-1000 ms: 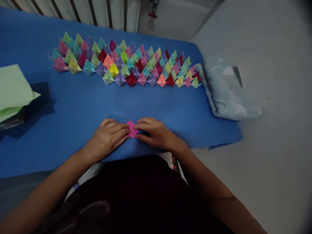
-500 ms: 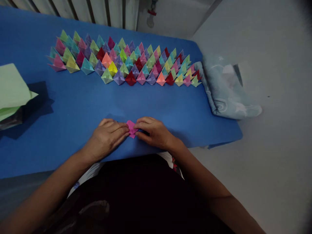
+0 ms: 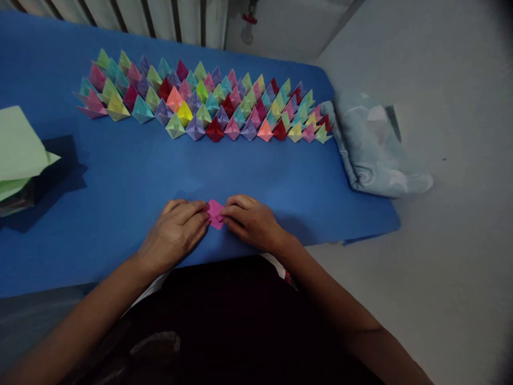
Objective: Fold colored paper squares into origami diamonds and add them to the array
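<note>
A small pink folded paper (image 3: 215, 214) is between my two hands near the front edge of the blue table (image 3: 248, 171). My left hand (image 3: 178, 227) grips its left corner, the fingers pressed together. At the right corner, the fingertips of my right hand (image 3: 250, 220) pinch the paper. Farther back, several rows of small folded paper pieces (image 3: 214, 130) in many colours stand close together across the table.
At the left edge lies a stack of light green paper (image 3: 18, 144) on a dark object. A folded grey-blue cloth (image 3: 372, 149) rests at the table's right end, beside the wall. A white radiator (image 3: 164, 21) is behind the table.
The fingers of my right hand have closed together at the pink paper's right corner. My left fingers have drawn slightly left, and more of the paper's left side shows.
</note>
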### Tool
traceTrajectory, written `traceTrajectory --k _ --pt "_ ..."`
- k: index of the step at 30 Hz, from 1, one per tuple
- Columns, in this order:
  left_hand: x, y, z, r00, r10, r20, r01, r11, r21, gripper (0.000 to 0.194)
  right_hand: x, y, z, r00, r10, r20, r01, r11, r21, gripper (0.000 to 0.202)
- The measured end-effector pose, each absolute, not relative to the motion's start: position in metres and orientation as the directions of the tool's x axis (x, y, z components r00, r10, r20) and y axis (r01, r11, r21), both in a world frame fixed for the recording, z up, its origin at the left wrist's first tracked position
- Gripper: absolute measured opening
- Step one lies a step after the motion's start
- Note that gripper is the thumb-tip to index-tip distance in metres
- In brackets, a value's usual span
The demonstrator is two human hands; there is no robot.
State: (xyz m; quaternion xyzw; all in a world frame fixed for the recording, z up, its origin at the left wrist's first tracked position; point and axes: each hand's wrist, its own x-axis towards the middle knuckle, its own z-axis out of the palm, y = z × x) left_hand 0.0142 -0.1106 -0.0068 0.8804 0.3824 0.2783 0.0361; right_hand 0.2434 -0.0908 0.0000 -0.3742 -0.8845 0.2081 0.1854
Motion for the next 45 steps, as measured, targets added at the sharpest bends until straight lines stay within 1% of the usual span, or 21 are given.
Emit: traceTrajectory --k 3,9,14,20,28,31,34,38,41,45 --pt "0.015 -0.110 -0.005 0.550 0.704 0.449 0.665 -0.694 0.274 0.025 0.243 -0.092 -0.002 -0.636 0.756 0.153 0.618 0.618 -0.487 0.020" --pt "0.014 -0.109 -0.002 0.559 0.704 0.437 0.682 -0.691 0.240 0.023 0.243 -0.090 -0.004 -0.646 0.748 0.154 0.609 0.626 -0.487 0.020" --pt "0.014 -0.109 -0.001 0.589 0.680 0.438 0.668 -0.714 0.211 0.020 0.244 -0.090 -0.006 -0.647 0.743 0.172 0.614 0.641 -0.461 0.021" --pt "0.018 -0.107 -0.003 0.629 0.643 0.437 0.638 -0.748 0.183 0.023 0.246 -0.090 -0.005 -0.655 0.742 0.145 0.622 0.638 -0.454 0.022" --pt "0.023 -0.108 -0.003 0.617 0.671 0.411 0.672 -0.721 0.169 0.025 0.244 -0.091 -0.005 -0.635 0.759 0.144 0.638 0.621 -0.456 0.022" --pt "0.025 -0.108 -0.003 0.603 0.679 0.418 0.684 -0.710 0.167 0.026 0.243 -0.093 -0.006 -0.599 0.782 0.173 0.656 0.603 -0.454 0.025" --pt "0.026 -0.107 -0.004 0.595 0.695 0.405 0.687 -0.700 0.192 0.026 0.242 -0.095 -0.006 -0.557 0.807 0.194 0.659 0.572 -0.487 0.025" --pt "0.025 -0.106 -0.003 0.576 0.720 0.387 0.683 -0.684 0.256 0.026 0.240 -0.097 -0.004 -0.506 0.843 0.182 0.659 0.514 -0.550 0.023" --pt "0.026 -0.105 -0.001 0.557 0.747 0.364 0.686 -0.661 0.306 0.028 0.238 -0.097 0.000 -0.487 0.860 0.152 0.669 0.479 -0.568 0.022" --pt "0.030 -0.106 0.002 0.508 0.790 0.345 0.715 -0.609 0.343 0.033 0.234 -0.096 0.006 -0.466 0.881 0.085 0.706 0.428 -0.564 0.021"
